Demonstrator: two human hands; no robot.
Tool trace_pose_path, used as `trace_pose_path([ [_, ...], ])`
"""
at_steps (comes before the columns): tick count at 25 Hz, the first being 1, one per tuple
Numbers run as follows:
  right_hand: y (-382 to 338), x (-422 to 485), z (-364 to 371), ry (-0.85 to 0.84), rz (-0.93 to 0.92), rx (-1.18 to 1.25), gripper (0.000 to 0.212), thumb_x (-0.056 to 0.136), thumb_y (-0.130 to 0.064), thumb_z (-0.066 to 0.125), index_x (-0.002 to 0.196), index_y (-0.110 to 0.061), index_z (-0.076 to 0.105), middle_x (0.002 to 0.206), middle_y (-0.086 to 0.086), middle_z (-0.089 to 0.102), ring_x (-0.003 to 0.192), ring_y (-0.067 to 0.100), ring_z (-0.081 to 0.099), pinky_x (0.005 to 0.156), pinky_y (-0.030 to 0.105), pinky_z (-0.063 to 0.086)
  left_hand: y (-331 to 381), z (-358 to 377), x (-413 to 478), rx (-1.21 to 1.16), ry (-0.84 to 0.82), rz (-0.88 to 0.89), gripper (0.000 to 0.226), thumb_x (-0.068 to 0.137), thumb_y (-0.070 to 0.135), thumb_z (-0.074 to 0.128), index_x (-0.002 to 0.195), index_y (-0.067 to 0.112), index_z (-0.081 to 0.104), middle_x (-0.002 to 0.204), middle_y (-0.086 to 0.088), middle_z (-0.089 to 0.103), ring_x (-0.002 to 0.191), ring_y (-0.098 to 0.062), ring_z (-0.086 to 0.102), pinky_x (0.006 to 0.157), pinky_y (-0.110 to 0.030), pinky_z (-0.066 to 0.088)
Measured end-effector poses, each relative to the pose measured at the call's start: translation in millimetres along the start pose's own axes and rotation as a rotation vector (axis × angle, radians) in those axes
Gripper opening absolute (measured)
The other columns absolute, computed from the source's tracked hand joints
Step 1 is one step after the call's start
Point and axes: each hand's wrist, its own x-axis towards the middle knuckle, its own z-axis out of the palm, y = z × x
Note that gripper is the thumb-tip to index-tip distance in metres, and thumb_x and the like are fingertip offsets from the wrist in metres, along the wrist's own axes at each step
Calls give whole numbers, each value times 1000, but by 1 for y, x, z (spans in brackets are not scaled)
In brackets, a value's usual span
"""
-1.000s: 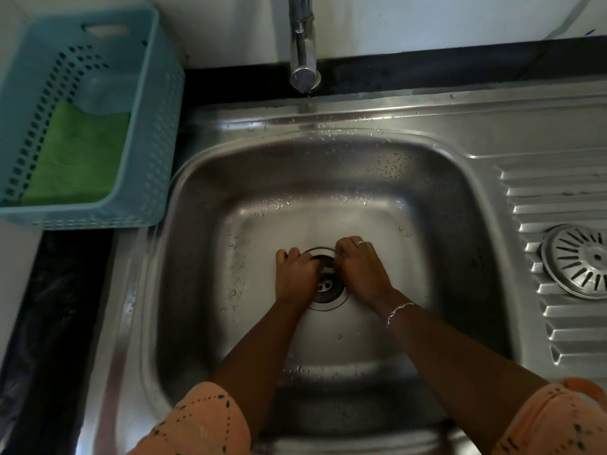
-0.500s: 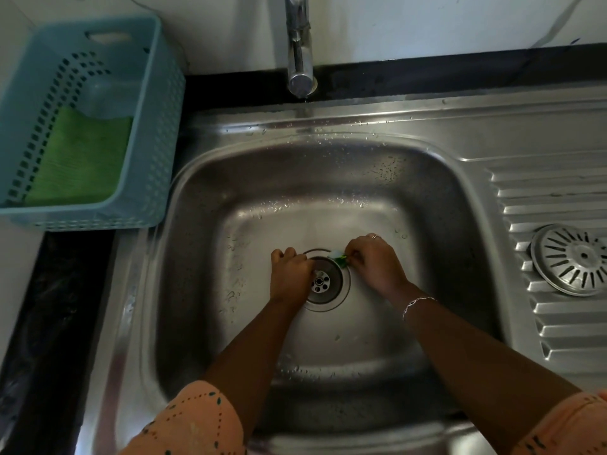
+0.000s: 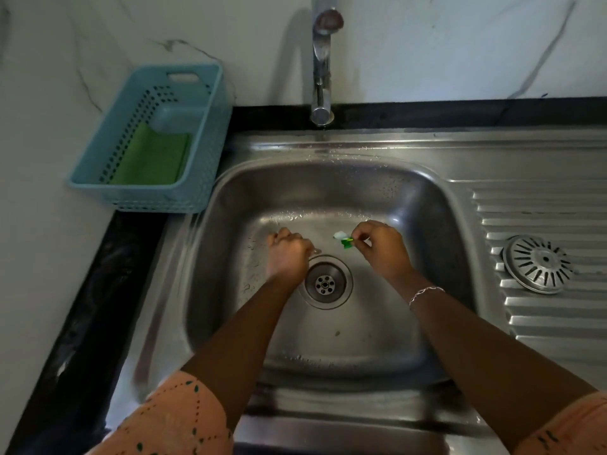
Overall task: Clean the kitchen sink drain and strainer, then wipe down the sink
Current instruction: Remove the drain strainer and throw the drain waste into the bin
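Observation:
The steel sink basin [image 3: 410,205] holds an open round drain [image 3: 325,284] in its floor. The slotted metal strainer [image 3: 538,269] lies out on the ribbed drainboard to the right. My right hand [image 3: 382,249] hovers above and right of the drain, its fingertips pinching a small green and white scrap [image 3: 345,241]. My left hand [image 3: 289,256] is curled into a loose fist at the drain's upper left edge; whether it holds anything is hidden.
A tap [image 3: 322,60] hangs over the back rim of the sink, with no stream visible. A blue plastic basket [image 3: 203,133] with a green scrub pad [image 3: 151,157] sits on the black counter at the left. A white marble wall rises behind.
Both hands have left the drain opening. My right hand drew a green and white scrap out of it and rose to the right. The view tilted up.

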Motion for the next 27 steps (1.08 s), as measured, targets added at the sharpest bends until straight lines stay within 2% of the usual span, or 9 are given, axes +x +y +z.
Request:
trace_pose_path([
  [3, -18, 6, -18, 32, -62, -4, 3, 77, -1, 66, 76, -3, 68, 81, 15, 70, 75, 29, 63, 66, 26, 41, 0, -25, -10, -35, 114, -36, 24, 91, 27, 50, 106, 24, 67, 111, 2, 66, 115, -21, 43, 96, -34, 25],
  [9, -63, 12, -50, 123, -204, 25, 3, 77, -1, 65, 79, -1, 67, 80, 17, 69, 73, 31, 63, 63, 29, 41, 9, -73, -45, -130, 332, -103, 21, 90, 20, 53, 98, 15, 71, 97, -7, 71, 107, -27, 47, 86, -33, 29],
  [13, -93, 10, -66, 190, -308, 53, 4, 75, 1, 66, 79, 0, 68, 81, 18, 70, 71, 29, 62, 62, 25, 38, 8, -97, -67, -150, 442, -166, 20, 89, 18, 52, 90, 14, 72, 89, -8, 71, 104, -27, 47, 84, -32, 29],
  [16, -111, 2, -65, 178, -379, 68, 5, 75, 1, 67, 78, -1, 68, 80, 17, 70, 70, 30, 63, 62, 28, 42, 4, -107, -90, -199, 527, -202, 18, 86, 13, 56, 84, 11, 73, 84, -9, 72, 98, -29, 50, 81, -32, 30],
  [20, -149, -17, -51, 142, -472, 86, 4, 74, 1, 67, 77, -2, 67, 78, 15, 70, 69, 28, 62, 62, 26, 41, -15, -115, -132, -206, 640, -286, 14, 78, 11, 60, 78, 10, 74, 77, -11, 72, 89, -33, 53, 74, -33, 30],
  [24, -187, -40, -28, 106, -539, 124, 3, 73, 1, 67, 74, -2, 66, 75, 13, 68, 67, 28, 61, 67, 38, 49, -40, -113, -176, -215, 657, -379, 19, 82, 18, 58, 85, 11, 74, 81, -9, 72, 92, -31, 51, 78, -35, 31],
  [27, -217, -64, -8, 73, -576, 136, 3, 73, 0, 67, 72, -3, 66, 74, 13, 68, 66, 28, 61, 67, 32, 45, -64, -111, -215, -221, 715, -432, 16, 85, 18, 60, 88, 12, 74, 83, -6, 72, 91, -29, 51, 79, -34, 31],
])
